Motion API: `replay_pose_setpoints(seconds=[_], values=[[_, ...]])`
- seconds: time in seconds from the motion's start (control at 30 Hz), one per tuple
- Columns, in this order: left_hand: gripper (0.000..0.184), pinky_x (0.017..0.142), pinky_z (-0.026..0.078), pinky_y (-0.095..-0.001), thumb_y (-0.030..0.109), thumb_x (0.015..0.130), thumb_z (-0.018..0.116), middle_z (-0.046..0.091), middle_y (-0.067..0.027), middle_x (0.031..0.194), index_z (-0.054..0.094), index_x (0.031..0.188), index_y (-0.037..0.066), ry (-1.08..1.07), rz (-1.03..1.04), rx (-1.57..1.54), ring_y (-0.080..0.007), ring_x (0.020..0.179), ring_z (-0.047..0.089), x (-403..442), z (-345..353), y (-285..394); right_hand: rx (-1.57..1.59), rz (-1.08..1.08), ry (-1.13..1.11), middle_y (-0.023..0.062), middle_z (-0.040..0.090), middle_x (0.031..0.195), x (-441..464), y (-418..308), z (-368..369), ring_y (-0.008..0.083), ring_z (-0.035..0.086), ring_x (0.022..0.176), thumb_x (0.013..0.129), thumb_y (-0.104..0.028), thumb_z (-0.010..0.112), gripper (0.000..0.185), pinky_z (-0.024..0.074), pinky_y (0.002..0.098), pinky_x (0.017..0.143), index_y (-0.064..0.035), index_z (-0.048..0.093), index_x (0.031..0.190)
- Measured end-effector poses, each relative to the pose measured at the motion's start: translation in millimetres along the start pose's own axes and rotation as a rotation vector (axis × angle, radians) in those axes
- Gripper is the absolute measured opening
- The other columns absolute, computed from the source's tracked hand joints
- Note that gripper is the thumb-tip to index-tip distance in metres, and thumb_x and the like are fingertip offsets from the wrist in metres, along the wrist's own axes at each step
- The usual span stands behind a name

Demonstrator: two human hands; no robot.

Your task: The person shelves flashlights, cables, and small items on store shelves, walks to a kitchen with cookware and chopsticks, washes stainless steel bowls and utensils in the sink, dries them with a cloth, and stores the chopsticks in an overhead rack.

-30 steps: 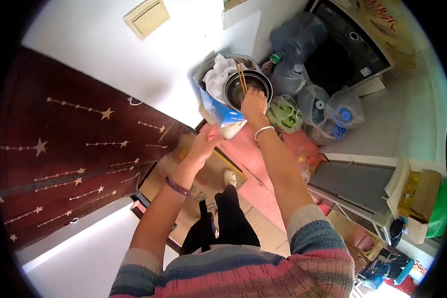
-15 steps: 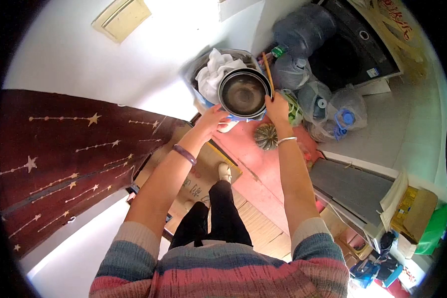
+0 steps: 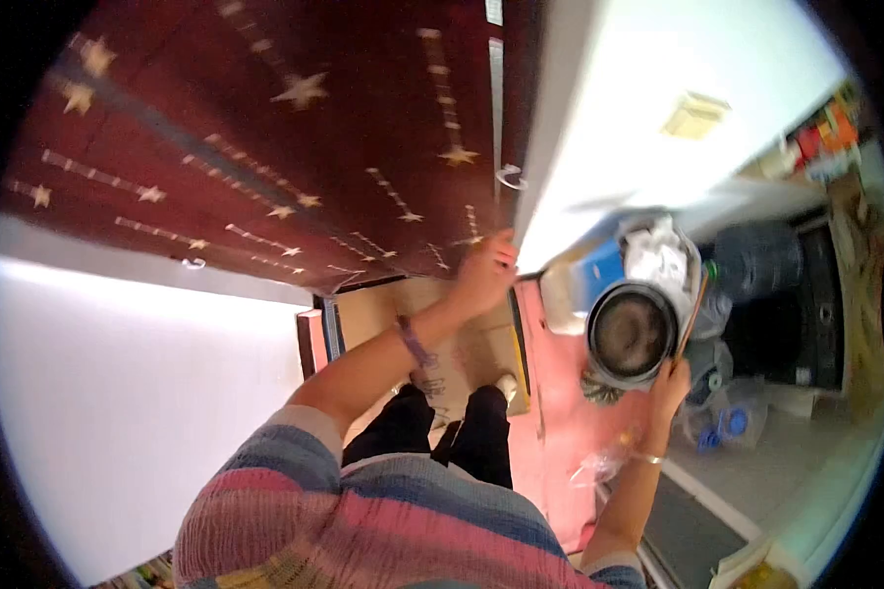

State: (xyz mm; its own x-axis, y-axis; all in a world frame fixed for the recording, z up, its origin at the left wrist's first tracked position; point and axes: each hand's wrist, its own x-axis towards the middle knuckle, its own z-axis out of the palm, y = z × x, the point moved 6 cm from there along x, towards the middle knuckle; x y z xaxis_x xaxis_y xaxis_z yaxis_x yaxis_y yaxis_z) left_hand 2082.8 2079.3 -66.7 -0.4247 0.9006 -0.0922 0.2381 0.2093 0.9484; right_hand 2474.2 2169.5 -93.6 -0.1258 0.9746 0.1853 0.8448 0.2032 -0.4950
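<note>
My right hand [image 3: 668,386] is closed at the near right rim of a round dark pot [image 3: 631,334], and a thin wooden stick [image 3: 693,319] runs up from the same grip. The inside of the pot looks brown and bare. My left hand [image 3: 488,270] is away from the pot, at the lower right edge of a dark red curtain [image 3: 265,118] with a star pattern. Its fingers are blurred, so whether they grip the cloth is unclear. Behind the pot is a bin [image 3: 695,270] with white crumpled material [image 3: 655,253]. A striped pumpkin [image 3: 599,389] is partly hidden below the pot.
A large water bottle [image 3: 761,257] and bagged bottles [image 3: 735,422] stand at the right near a black appliance [image 3: 823,314]. Flattened cardboard [image 3: 471,344] lies under my feet on the pink floor [image 3: 550,422]. A white wall [image 3: 638,79] rises beside the curtain.
The view has turned left. My left hand has left the pot's side and moved to the curtain edge. My right hand still holds the pot and stick.
</note>
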Motion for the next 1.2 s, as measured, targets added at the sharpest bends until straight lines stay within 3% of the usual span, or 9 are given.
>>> replay_pose_setpoints(seconds=[0.17, 0.3, 0.33, 0.47, 0.57, 0.73, 0.83, 0.93, 1.2], values=[[0.043, 0.07, 0.049, -0.0305, 0.002, 0.075, 0.058, 0.057, -0.0107, 0.091, 0.045, 0.116, 0.001, 0.611, 0.357, 0.197, -0.0211, 0.082, 0.058, 0.5, -266.4, 3.8, 0.164, -0.22, -0.128, 0.022, 0.053, 0.074, -102.4, -106.7, 79.6, 0.0374, 0.051, 0.068, 0.08, -0.008, 0.054, 0.015, 0.0425, 0.0405, 0.065, 0.0012, 0.06, 0.091], [0.041, 0.076, 0.047, -0.0332, 0.004, 0.076, 0.06, 0.056, -0.0132, 0.095, 0.044, 0.113, 0.0, 0.63, 0.382, 0.193, -0.0253, 0.086, 0.057, -0.4, -381.2, 62.4, 0.352, -0.277, -0.392, 0.0186, 0.056, 0.076, -169.7, -226.4, 161.3, 0.0331, 0.056, 0.073, 0.078, -0.006, 0.054, 0.009, 0.0438, 0.0416, 0.069, 0.0007, 0.054, 0.085], [0.041, 0.077, 0.047, -0.0339, 0.005, 0.076, 0.06, 0.057, -0.0136, 0.095, 0.044, 0.113, 0.0, 0.6, 0.4, 0.206, -0.0263, 0.087, 0.057, 7.5, -395.3, 71.0, 0.301, -0.223, -0.651, 0.02, 0.056, 0.08, -181.2, -232.8, 204.0, 0.0352, 0.056, 0.076, 0.078, -0.007, 0.054, 0.01, 0.0438, 0.0415, 0.069, 0.001, 0.053, 0.085], [0.045, 0.081, 0.045, -0.0387, 0.009, 0.075, 0.062, 0.056, -0.0161, 0.099, 0.041, 0.113, -0.003, 0.603, 0.355, 0.218, -0.0301, 0.093, 0.057, 51.8, -421.3, 98.1, 0.306, -0.411, -0.748, 0.0244, 0.053, 0.093, -194.4, -388.1, 208.1, 0.0397, 0.054, 0.084, 0.082, -0.007, 0.05, 0.016, 0.0442, 0.0437, 0.071, 0.0063, 0.052, 0.091], [0.047, 0.08, 0.045, -0.035, 0.011, 0.077, 0.064, 0.053, -0.0152, 0.104, 0.04, 0.116, -0.003, 0.599, 0.222, 0.227, -0.0236, 0.095, 0.054, 77.1, -426.7, 101.9, 0.428, -0.44, -0.67, 0.024, 0.053, 0.079, -184.8, -449.2, 216.2, 0.0426, 0.052, 0.075, 0.077, -0.008, 0.053, 0.014, 0.042, 0.0448, 0.065, 0.0057, 0.051, 0.078], [0.044, 0.076, 0.044, -0.0344, 0.011, 0.074, 0.065, 0.048, -0.0148, 0.099, 0.041, 0.109, -0.002, 0.745, 0.277, 0.195, -0.0244, 0.089, 0.051, 90.4, -418.9, 104.5, 0.317, -0.637, -0.772, 0.0216, 0.052, 0.092, -151.0, -476.3, 274.4, 0.0336, 0.056, 0.076, 0.084, -0.011, 0.051, 0.021, 0.0473, 0.0436, 0.062, 0.0069, 0.054, 0.096], [0.046, 0.077, 0.043, -0.0362, 0.012, 0.073, 0.067, 0.048, -0.0157, 0.098, 0.042, 0.108, -0.002, 0.795, 0.249, 0.152, -0.0258, 0.089, 0.05, 105.2, -419.7, 113.5, 0.514, -0.661, -0.65, 0.0245, 0.053, 0.076, -116.7, -502.8, 278.6, 0.0433, 0.052, 0.069, 0.08, -0.008, 0.052, 0.014, 0.0424, 0.048, 0.062, 0.0045, 0.05, 0.075], [0.048, 0.079, 0.043, -0.0389, 0.015, 0.07, 0.069, 0.051, -0.0178, 0.098, 0.044, 0.106, -0.004, 0.811, 0.266, 0.13, -0.0296, 0.093, 0.051, 130.6, -420.5, 112.9, 0.309, -0.794, -0.727, 0.0246, 0.054, 0.079, -87.5, -513.5, 314.5, 0.0424, 0.054, 0.073, 0.081, -0.011, 0.052, 0.016, 0.0451, 0.0468, 0.066, 0.0045, 0.053, 0.077], [0.054, 0.088, 0.042, -0.0355, 0.026, 0.076, 0.068, 0.053, -0.0173, 0.11, 0.044, 0.116, -0.002, 0.366, 0.301, -0.025, -0.0262, 0.104, 0.052, 240.4, -427.1, 127.2, 0.174, -0.883, -0.779, 0.023, 0.054, 0.085, -1.2, -594.3, 304.8, 0.041, 0.054, 0.076, 0.081, -0.014, 0.05, 0.019, 0.0442, 0.0477, 0.068, 0.0036, 0.055, 0.077]])
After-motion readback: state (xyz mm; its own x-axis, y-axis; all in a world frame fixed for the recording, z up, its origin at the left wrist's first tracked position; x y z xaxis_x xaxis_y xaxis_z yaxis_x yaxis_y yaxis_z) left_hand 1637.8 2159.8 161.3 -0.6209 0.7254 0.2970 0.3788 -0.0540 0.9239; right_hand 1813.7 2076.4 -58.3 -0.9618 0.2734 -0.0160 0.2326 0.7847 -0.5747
